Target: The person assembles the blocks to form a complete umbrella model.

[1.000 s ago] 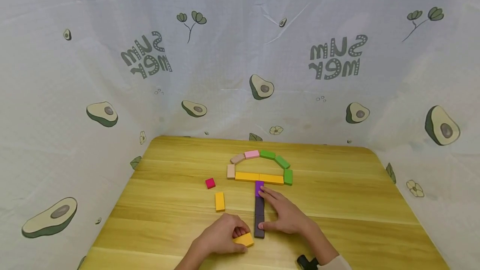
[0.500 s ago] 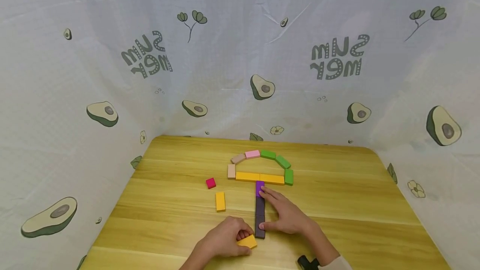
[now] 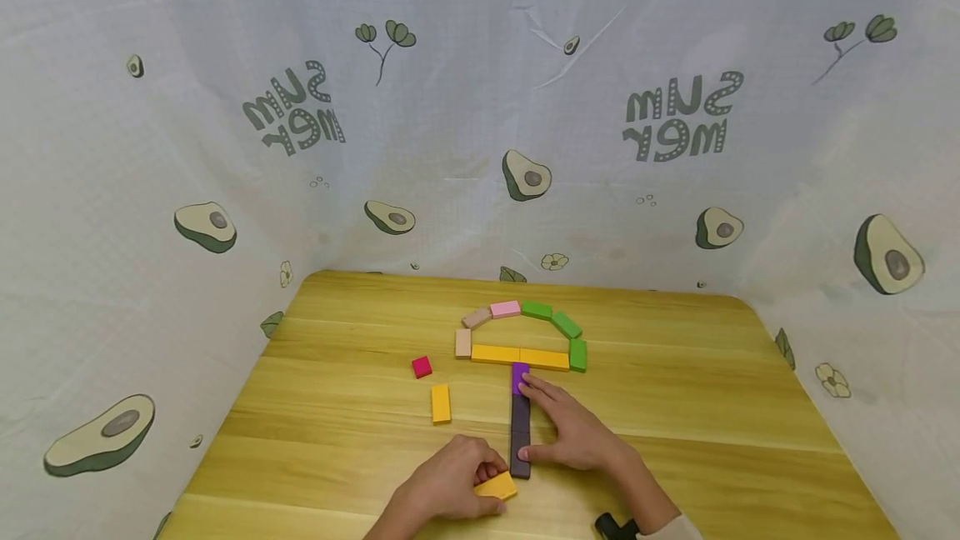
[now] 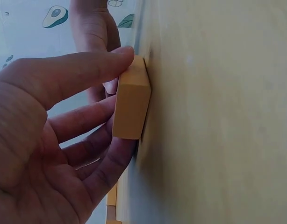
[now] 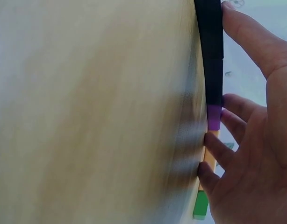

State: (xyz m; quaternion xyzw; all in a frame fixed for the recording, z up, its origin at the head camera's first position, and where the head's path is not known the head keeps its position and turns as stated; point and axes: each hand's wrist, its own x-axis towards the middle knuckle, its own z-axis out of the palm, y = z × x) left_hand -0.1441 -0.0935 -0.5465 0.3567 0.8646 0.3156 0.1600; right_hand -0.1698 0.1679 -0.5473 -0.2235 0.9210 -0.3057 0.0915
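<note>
My left hand [image 3: 456, 480] pinches a yellow block [image 3: 498, 487] between thumb and fingers, low over the table, just left of the bottom end of a column. In the left wrist view the same block [image 4: 132, 109] is seen end-on. The column is a purple block [image 3: 520, 375] with dark blocks [image 3: 520, 419] below it. With fingers spread, my right hand [image 3: 570, 430] rests its thumb on the lowest dark block and its fingertips on the purple one. Above the column lies a row of two yellow blocks [image 3: 495, 353].
Beige blocks [image 3: 462, 344], a pink block [image 3: 505, 309] and green blocks [image 3: 566, 324] form an arch over the yellow row. To the left lie a red block [image 3: 422, 367] and a loose yellow block [image 3: 440, 404]. A black object [image 3: 613, 526] sits by the right sleeve.
My left hand has shifted slightly right and toward the near edge with the yellow block, closer to the column's bottom end. The right hand stays in place on the column.
</note>
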